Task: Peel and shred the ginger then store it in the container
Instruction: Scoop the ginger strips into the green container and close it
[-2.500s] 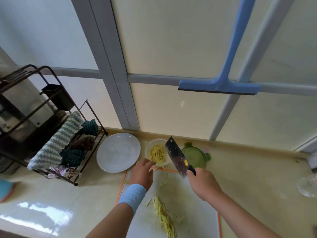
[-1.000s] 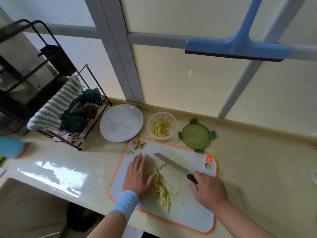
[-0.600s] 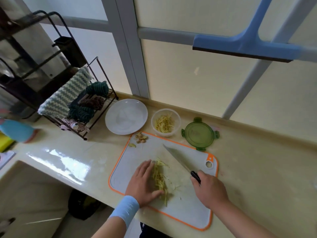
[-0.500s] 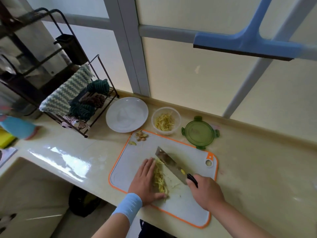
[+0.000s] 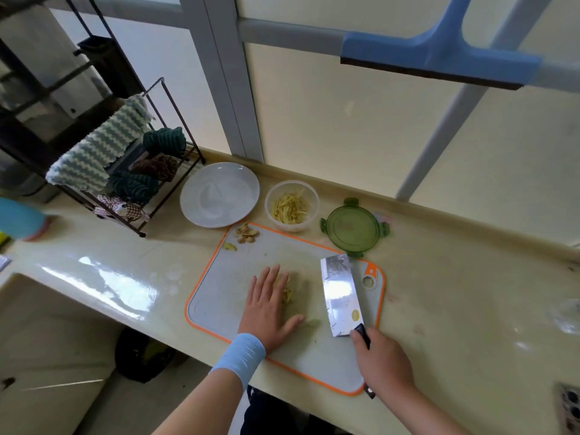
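A white cutting board (image 5: 219,296) with an orange rim lies on the counter. My left hand (image 5: 266,306) lies flat on it with straight fingers, beside a small pile of shredded ginger (image 5: 287,293) at its right edge. My right hand (image 5: 384,362) grips the black handle of a cleaver (image 5: 340,296), whose broad blade lies nearly flat over the board's right side. A clear round container (image 5: 292,205) holding ginger shreds stands behind the board, its green lid (image 5: 353,229) to the right. Ginger peels (image 5: 247,233) sit at the board's far left corner.
A white plate (image 5: 219,194) lies left of the container. A dark wire rack (image 5: 125,171) with cloths stands at the far left. A blue squeegee (image 5: 439,62) hangs on the window above. A sink basin (image 5: 47,340) opens at the lower left. A glass (image 5: 568,315) stands at the right edge.
The cleaver has swung from on edge beside the ginger to lying flat on the board's right side. My left hand stays flat next to the gathered shreds.
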Available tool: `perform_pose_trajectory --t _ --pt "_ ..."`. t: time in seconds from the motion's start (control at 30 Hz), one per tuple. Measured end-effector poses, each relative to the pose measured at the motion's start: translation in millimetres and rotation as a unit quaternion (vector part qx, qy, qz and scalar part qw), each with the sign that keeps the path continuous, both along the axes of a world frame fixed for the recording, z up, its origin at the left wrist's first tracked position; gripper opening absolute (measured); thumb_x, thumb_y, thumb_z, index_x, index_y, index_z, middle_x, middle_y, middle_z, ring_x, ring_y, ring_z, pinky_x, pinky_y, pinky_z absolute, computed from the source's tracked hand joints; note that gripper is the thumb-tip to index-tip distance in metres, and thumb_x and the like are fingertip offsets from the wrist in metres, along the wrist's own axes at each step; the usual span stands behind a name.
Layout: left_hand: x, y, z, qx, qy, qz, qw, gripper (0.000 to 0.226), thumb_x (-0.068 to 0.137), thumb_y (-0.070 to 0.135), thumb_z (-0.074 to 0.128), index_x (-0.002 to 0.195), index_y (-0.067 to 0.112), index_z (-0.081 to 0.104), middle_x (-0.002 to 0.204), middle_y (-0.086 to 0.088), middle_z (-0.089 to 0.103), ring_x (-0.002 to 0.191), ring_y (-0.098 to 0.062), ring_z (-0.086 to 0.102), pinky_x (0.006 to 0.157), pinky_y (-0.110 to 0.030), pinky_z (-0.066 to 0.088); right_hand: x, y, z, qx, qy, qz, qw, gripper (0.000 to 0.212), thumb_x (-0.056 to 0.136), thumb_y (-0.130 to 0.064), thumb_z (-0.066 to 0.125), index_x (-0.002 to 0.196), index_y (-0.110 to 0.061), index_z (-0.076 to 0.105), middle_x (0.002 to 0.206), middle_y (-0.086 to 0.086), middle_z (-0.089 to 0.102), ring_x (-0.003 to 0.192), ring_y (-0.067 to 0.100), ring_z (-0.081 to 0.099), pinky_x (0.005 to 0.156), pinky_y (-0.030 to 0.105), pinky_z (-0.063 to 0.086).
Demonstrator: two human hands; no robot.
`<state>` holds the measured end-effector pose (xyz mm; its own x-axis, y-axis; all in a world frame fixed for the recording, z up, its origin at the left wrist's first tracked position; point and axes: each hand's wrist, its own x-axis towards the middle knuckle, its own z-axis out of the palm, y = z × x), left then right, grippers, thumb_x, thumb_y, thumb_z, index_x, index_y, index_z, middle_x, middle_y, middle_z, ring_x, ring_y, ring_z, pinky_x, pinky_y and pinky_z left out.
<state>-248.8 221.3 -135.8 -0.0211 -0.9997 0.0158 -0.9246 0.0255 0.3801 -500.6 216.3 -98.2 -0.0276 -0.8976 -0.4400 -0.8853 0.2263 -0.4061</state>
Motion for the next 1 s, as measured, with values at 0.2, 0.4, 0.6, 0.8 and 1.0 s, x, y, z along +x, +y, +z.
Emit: perform_pose_trajectory --t 0.2,0.4,0.6,0.8,1.0 --pt "-10 12 -4 0.02 -0.048 -0.059 0.997 0.092 0.081 0.071 0.051 0.151 0.013 0.036 0.159 -0.01 0.03 0.146 -0.03 0.028 0.114 -0.049 0.025 20 16 9 0.042 0.003 0.024 0.999 0.036 0.092 -0.056 0.05 0.071 -0.027 0.052 0.088 -0.004 0.069 0.089 0.021 0.065 0.067 0.03 0.046" --pt "19 7 -1 0.017 0.09 0.187 0.978 0.077 0.091 0.056 0.033 0.152 0.008 0.032 0.158 -0.009 0.03 0.146 -0.028 0.026 0.121 -0.033 0.015 46 19 9 0.068 -0.015 0.016 0.997 0.039 0.09 -0.055 0.053 0.068 -0.024 0.053 0.085 0.0 0.07 0.088 0.023 0.066 0.072 0.03 0.05" --pt "18 0 -10 0.033 0.072 0.153 0.985 0.083 0.09 0.062 0.021 0.157 0.013 0.015 0.163 0.003 0.009 0.152 -0.016 0.005 0.12 -0.023 -0.007 79 12 8 0.1 -0.019 0.052 0.993 0.036 0.091 -0.053 0.054 0.075 -0.021 0.057 0.091 0.003 0.07 0.09 0.025 0.066 0.065 0.028 0.041" --pt "5 -8 -12 0.008 0.112 0.133 0.985 0.081 0.091 0.06 0.028 0.156 0.014 0.015 0.16 0.009 0.005 0.149 -0.007 0.005 0.121 -0.023 -0.002 106 10 8 0.106 0.002 0.106 0.989 0.039 0.092 -0.052 0.054 0.096 -0.016 0.068 0.101 0.005 0.069 0.098 0.027 0.065 0.069 0.028 0.04" --pt "7 -8 -11 -0.019 0.18 0.146 0.972 0.073 0.093 0.053 0.039 0.155 0.02 0.021 0.163 0.0 0.016 0.151 -0.013 0.01 0.122 -0.024 0.007 128 19 10 0.13 -0.025 0.152 0.979 0.036 0.094 -0.046 0.051 0.101 -0.014 0.066 0.106 0.008 0.069 0.102 0.03 0.063 0.075 0.032 0.045"
